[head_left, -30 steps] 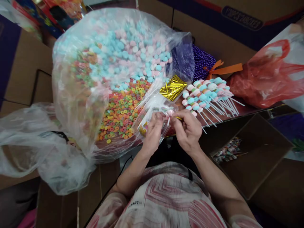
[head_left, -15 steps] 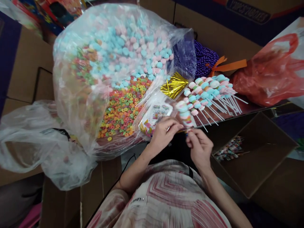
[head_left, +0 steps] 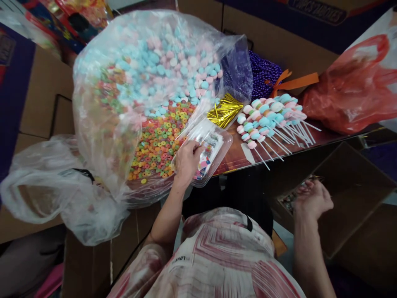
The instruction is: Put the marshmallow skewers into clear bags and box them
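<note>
My left hand [head_left: 187, 158] rests on a stack of small printed clear bags [head_left: 208, 151] at the table's front edge, fingers curled and pinching at the top bag. My right hand [head_left: 312, 198] hangs over an open cardboard box [head_left: 350, 194] at the lower right, fingers loosely spread with nothing in them. Wrapped candy skewers [head_left: 293, 194] lie in the box just beside that hand. A pile of pastel marshmallow skewers [head_left: 268, 118] on white sticks lies on the table to the right of the bags.
A huge clear bag [head_left: 149, 95] holds blue and pink marshmallows and coloured ring candies. Gold twist ties [head_left: 223, 111] lie beside it. Purple beads [head_left: 263, 76] with an orange ribbon and a red plastic bag [head_left: 350, 91] sit at the back right. Cardboard boxes surround the table.
Both hands were working a skewer with a gold tie. Now my right hand has swung down over the box and opened, and my left hand has moved onto the stack of bags.
</note>
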A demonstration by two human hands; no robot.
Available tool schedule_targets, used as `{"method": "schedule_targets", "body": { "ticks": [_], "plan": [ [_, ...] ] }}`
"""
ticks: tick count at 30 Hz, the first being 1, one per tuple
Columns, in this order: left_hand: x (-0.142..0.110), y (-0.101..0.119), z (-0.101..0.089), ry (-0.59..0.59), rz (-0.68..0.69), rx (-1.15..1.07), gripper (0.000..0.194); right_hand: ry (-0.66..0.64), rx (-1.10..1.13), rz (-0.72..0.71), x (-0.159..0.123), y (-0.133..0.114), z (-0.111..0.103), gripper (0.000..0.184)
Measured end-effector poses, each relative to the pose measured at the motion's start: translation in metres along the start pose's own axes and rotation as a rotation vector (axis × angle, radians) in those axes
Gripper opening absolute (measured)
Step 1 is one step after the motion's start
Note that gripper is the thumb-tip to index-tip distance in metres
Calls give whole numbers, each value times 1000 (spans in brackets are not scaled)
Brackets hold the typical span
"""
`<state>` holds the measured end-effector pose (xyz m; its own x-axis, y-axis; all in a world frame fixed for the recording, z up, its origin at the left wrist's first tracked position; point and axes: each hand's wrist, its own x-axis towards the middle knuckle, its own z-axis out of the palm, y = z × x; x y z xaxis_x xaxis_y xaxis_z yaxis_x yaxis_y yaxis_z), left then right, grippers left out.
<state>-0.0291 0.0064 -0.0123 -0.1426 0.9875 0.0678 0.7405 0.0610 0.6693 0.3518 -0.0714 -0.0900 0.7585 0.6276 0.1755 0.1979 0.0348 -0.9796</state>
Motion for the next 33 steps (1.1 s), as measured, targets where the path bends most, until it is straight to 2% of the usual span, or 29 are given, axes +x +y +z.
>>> {"method": "schedule_targets", "body": {
  "ticks": [3,5,8,9,12,14,16,19,23,25,27,29,31,33],
  "plan": [
    [1,1,-1,93,0,-101,16,83,15,-26,-36,-34,34,19],
    [2,1,-1,133,21,-170,17,-87,-44,-110,-62,-68,61,18],
    [4,3,0,226,35,-301,17,-487,-95,-272,-94,-113,100,14],
    [4,5,1,253,25,-364,18,-602,-68,-281,-102,-123,113,14],
    [0,12,3,291,-40,-572,21,-789,48,-108,-122,-136,148,27],
    [-4,20,5,307,-81,-683,24,-827,127,57,-132,-136,167,32],
    [-9,27,7,331,-108,-799,26,-808,199,195,-139,-133,180,26],
    [-13,35,12,294,-232,-1100,31,-740,259,285,-140,-132,186,21],
    [-15,40,15,35,-594,-1507,21,-750,243,179,-128,-137,180,17],
    [-18,42,15,2,-683,-1595,15,-758,230,117,-120,-140,176,16],
    [-24,46,12,36,-673,-1622,18,-746,207,71,-113,-142,174,17],
    [-31,48,9,59,-598,-1596,30,-737,184,42,-107,-143,173,19],
    [-37,51,7,10,-498,-1538,43,-758,172,27,-102,-144,172,22],
    [-40,53,6,-64,-463,-1504,47,-800,167,17,-98,-145,171,24]
  ]
}}
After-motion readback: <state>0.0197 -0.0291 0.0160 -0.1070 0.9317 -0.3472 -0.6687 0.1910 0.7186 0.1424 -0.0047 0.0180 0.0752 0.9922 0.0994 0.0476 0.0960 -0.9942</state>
